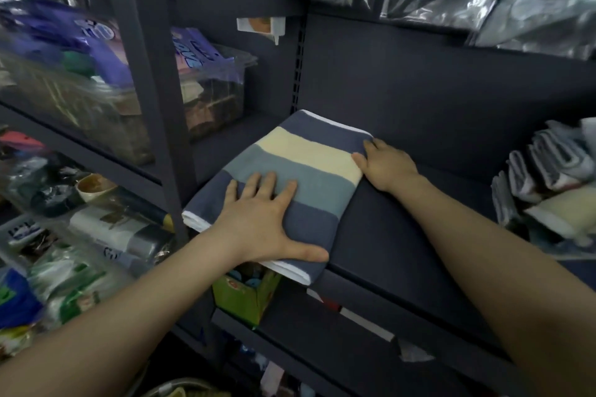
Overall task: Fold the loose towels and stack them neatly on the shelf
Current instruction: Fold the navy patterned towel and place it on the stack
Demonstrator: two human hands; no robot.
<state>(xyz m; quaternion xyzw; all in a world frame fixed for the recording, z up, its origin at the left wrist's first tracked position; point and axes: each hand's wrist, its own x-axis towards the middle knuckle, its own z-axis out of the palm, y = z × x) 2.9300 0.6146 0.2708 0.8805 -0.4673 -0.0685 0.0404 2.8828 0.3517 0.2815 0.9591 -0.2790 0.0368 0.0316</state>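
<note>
Blue, grey and cream bands mark the folded striped towel (283, 184), lying on the dark shelf (403, 235) with its near corner overhanging the shelf's front edge. The left hand (261, 222) presses flat, fingers spread; the right hand (387, 164), fingers together, steadies the towel's far-right edge. Released so, it could slide off.

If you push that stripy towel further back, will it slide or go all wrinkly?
The striped towel is soft cloth, so it would probably bunch unless pressed flat, as the left hand does. Its near edge overhangs the shelf and would likely droop. It looks light.
</note>
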